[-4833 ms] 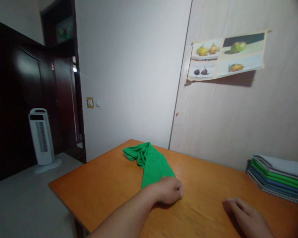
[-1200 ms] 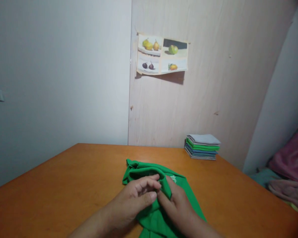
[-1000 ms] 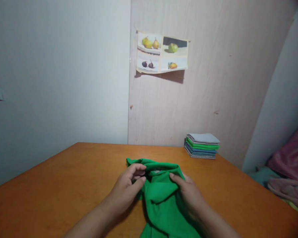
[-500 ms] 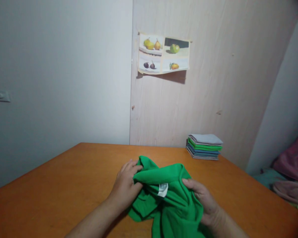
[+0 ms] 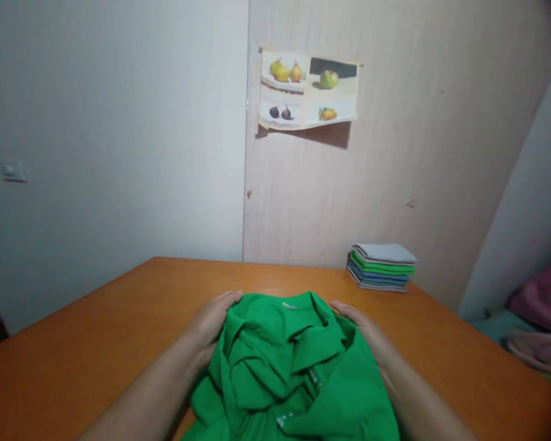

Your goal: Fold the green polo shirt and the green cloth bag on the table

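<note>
A green collared shirt (image 5: 280, 361), crumpled in loose folds, is spread between my hands at the front of the table. A small label shows inside the collar at its far edge, and whitish marks show lower on the front. My left hand (image 5: 215, 323) grips the shirt's left shoulder side, its fingers partly behind the cloth. On the opposite side my right hand (image 5: 365, 331) holds the right shoulder, most of its fingers hidden by the fabric. The lower part of the shirt runs out of view at the bottom.
A stack of folded cloths (image 5: 382, 268) in grey, green, blue and check stands at the back right of the orange-brown table (image 5: 119, 331). Behind is a wall with a fruit picture (image 5: 308, 90). Pink and teal fabric (image 5: 539, 306) lies beyond the right edge.
The shirt has been turned and opened out, its collar now at the far side. My hands have moved to its two shoulders, the left one slightly left. The view has shifted a little.
</note>
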{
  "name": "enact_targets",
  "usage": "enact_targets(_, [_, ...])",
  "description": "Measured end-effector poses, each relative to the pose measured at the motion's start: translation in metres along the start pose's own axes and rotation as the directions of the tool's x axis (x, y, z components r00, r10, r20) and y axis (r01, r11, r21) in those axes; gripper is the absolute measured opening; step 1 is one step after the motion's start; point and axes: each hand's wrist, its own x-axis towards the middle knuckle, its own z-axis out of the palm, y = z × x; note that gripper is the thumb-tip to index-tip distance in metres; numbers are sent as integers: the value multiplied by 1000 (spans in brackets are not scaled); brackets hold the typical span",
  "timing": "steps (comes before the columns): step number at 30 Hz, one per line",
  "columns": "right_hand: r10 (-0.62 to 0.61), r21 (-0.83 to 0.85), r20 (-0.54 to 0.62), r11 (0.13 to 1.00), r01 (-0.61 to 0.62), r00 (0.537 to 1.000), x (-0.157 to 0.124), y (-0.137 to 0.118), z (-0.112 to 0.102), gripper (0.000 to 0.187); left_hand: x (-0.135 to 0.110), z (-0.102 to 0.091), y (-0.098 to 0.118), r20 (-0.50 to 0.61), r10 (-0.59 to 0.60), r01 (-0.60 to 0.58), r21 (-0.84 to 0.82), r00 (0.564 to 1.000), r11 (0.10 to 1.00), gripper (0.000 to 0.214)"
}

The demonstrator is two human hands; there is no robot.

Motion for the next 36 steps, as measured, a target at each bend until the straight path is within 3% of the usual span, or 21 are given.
enact_targets(2, [10, -26, -89, 1000, -12, 996, 3, 2, -5, 35, 9, -6, -4, -126, 94, -81, 104, 988, 991, 25])
enact_targets(4, [-15, -65, -131, 998, 6, 991, 2, 1, -7, 38, 10, -8, -3, -180, 231, -176, 278, 956, 944, 30])
enact_targets(7, [-102, -199, -169, 978, 67, 980, -4, -5, -4, 42, 3, -4, 2, -102, 413, -324, 461, 905, 826, 35])
enact_targets(10, [-178, -298, -128, 945, 133, 976, -12, -9, 3, 41, -7, 5, 3, 25, 497, -439, 510, 867, 740, 32])
enact_targets(14, [-247, -395, 59, 884, 250, 967, -22, -12, 11, 40, -16, 13, -5, 150, 481, -472, 575, 864, 669, 29])
enact_targets(18, [-267, -552, 276, 742, 380, 923, -33, -11, 16, 41, -18, 13, -16, 250, 487, -510, 680, 837, 527, 34])
enact_targets(20, [-235, -611, 385, 659, 437, 892, -38, -7, 16, 50, -15, 10, -21, 279, 486, -514, 725, 828, 459, 41])
enact_targets(23, [-177, -685, 501, 516, 513, 847, -39, 1, 13, 69, -9, 5, -26, 274, 436, -466, 774, 857, 429, 40])
enact_targets(26, [-202, -713, 509, 445, 542, 837, -37, 5, 11, 61, -2, 1, -27, 273, 376, -437, 763, 885, 475, 16])
enact_targets(30, [-272, -678, 516, 450, 581, 812, -37, 1, 14, 31, 0, 1, -23, 257, 391, -444, 721, 884, 532, 12])
enact_targets(33, [-314, -646, 525, 459, 610, 792, -41, -2, 18, 24, -10, 9, -20, 239, 526, -506, 736, 816, 449, 14])
enact_targets(36, [-339, -628, 527, 463, 626, 779, -45, 0, 22, 21, -29, 24, -17, 318, 578, -594, 708, 752, 382, 16])
